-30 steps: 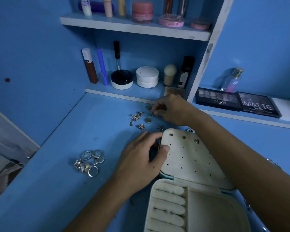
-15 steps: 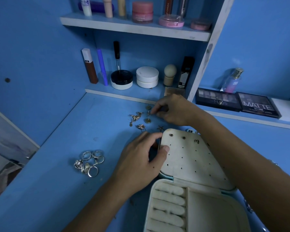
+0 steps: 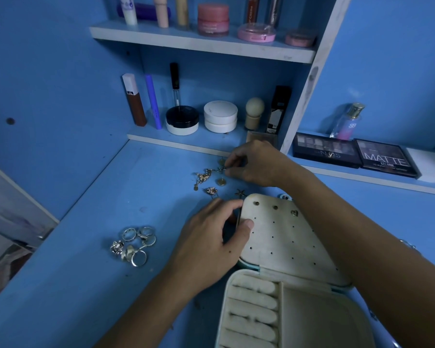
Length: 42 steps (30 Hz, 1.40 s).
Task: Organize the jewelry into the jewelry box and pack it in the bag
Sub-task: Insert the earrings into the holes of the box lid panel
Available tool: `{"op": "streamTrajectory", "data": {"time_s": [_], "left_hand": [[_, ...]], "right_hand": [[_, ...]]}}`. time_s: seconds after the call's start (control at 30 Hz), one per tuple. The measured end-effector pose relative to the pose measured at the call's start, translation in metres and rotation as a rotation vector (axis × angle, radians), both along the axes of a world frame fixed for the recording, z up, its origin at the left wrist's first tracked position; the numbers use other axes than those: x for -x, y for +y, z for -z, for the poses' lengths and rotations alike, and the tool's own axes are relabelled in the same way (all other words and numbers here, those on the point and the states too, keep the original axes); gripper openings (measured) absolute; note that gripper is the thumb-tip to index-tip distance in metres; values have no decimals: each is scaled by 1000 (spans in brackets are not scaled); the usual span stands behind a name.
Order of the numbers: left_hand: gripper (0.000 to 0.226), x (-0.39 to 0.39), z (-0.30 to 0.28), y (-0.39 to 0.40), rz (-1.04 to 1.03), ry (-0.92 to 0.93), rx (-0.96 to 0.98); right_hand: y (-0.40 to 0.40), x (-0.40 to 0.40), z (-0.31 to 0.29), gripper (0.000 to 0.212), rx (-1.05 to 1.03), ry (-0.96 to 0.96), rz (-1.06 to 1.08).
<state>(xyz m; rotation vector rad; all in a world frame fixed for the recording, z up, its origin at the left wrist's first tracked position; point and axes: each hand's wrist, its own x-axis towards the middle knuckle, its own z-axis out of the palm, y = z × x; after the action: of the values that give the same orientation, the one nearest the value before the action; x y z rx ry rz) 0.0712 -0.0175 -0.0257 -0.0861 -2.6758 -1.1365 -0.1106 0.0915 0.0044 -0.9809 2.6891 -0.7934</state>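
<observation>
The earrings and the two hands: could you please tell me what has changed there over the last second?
Very little. The right hand still works its fingertips at a small earring in the loose pile, barely shifted. The left hand keeps its grip on the perforated earring panel of the jewelry box. The rings stayed put.

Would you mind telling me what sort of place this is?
Probably a home vanity or dressing table: shelves hold cosmetics such as the eyeshadow palettes and perfume bottle, and an open jewelry box sits on the blue tabletop.
</observation>
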Motion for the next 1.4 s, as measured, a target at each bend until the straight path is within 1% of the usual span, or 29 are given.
{"op": "streamTrajectory", "data": {"time_s": [0.27,0.4,0.5,0.67,0.87,0.97,1.07,1.23,1.4], "left_hand": [[26,0,0,0,3,6,2],[30,0,0,0,2,5,2],[26,0,-1,0,3,-3,-7],[26,0,0,0,3,-2,-7],[27,-1,-1,0,9,-5,-11],[27,-1,0,0,11,-2,-13],[29,0,1,-1,11,4,-21],[29,1,2,-1,-3,14,-32],[20,1,1,-2,-8,9,-60]], "right_hand": [[-4,-1,1,8,-2,30,26],[-4,-2,1,11,13,22,20],[-4,-2,1,14,11,27,8],[-6,-2,1,7,23,54,-8],[-6,-3,-1,6,9,66,-14],[-4,-8,-6,3,68,109,9],[0,-16,-13,7,134,113,68],[15,-36,-30,3,251,41,81],[48,-55,-46,13,345,-12,150]]}}
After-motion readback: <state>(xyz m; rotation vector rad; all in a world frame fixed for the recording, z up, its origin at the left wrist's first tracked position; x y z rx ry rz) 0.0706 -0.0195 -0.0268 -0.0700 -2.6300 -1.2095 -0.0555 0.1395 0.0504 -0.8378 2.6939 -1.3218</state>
